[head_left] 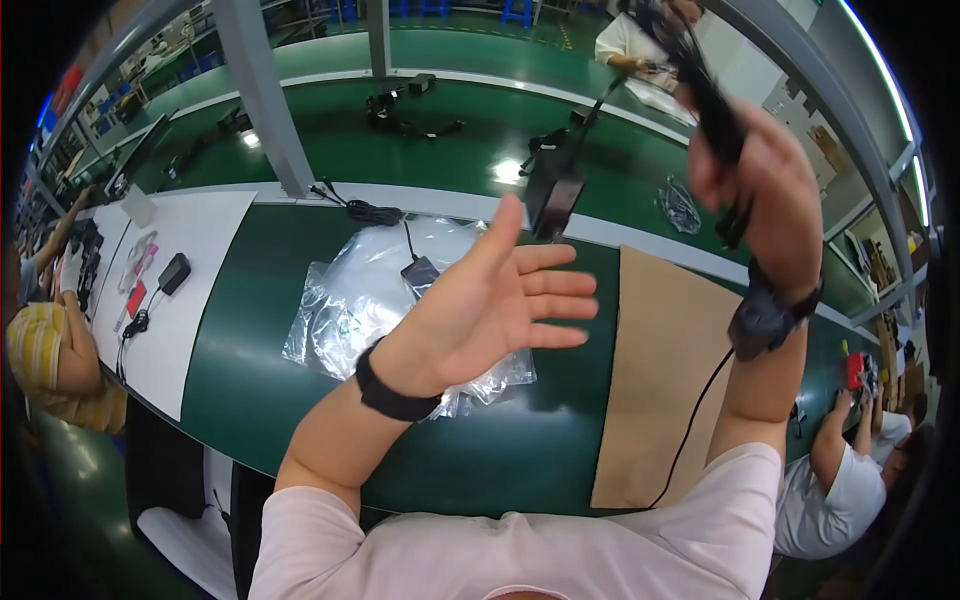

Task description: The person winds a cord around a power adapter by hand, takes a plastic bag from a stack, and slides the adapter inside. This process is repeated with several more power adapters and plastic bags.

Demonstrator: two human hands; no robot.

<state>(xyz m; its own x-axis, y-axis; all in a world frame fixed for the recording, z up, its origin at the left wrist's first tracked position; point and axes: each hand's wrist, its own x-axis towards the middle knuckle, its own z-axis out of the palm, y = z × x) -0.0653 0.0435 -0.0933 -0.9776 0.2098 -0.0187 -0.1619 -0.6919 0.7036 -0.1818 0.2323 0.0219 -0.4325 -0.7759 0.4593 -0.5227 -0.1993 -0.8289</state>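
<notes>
My right hand is raised at the upper right, blurred, its fingers closed round a bundled black power cable. A black power adapter hangs in the air on a cable that runs up toward that bundle. Just below the adapter, my left hand is open, palm turned up and fingers spread, holding nothing. It hovers over a pile of clear plastic bags. Another small black adapter lies on the bags, its coiled cable at their far edge.
A brown cardboard sheet covers the bench to the right. Beyond a pale ledge, a green conveyor surface carries several adapters and a bagged cable. A metal post rises at the left. Co-workers sit left, right and across.
</notes>
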